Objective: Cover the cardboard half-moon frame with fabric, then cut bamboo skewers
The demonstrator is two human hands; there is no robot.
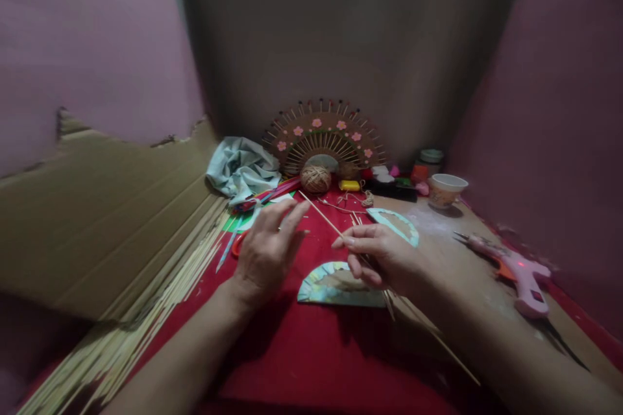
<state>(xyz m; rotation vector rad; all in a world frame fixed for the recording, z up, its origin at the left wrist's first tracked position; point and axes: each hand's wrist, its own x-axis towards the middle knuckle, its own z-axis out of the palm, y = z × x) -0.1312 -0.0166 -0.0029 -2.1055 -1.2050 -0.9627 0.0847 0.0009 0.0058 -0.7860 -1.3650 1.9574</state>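
A thin, straight, pale stick (321, 215) is pinched between the right hand's (382, 253) thumb and fingers; its free end points forward and leftward, near the left hand's (267, 246) fingers; a pale blue, mottled D-shaped piece (314, 280) lies below on red cloth (292, 350), straight edge nearest, partly hidden by the right hand.

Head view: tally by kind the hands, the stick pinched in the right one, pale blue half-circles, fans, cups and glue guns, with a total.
Hands (left hand, right hand): 2
Pinched stick: 1
Pale blue half-circles: 2
Fan: 1
Cup: 1
Glue gun: 1
Total: 8
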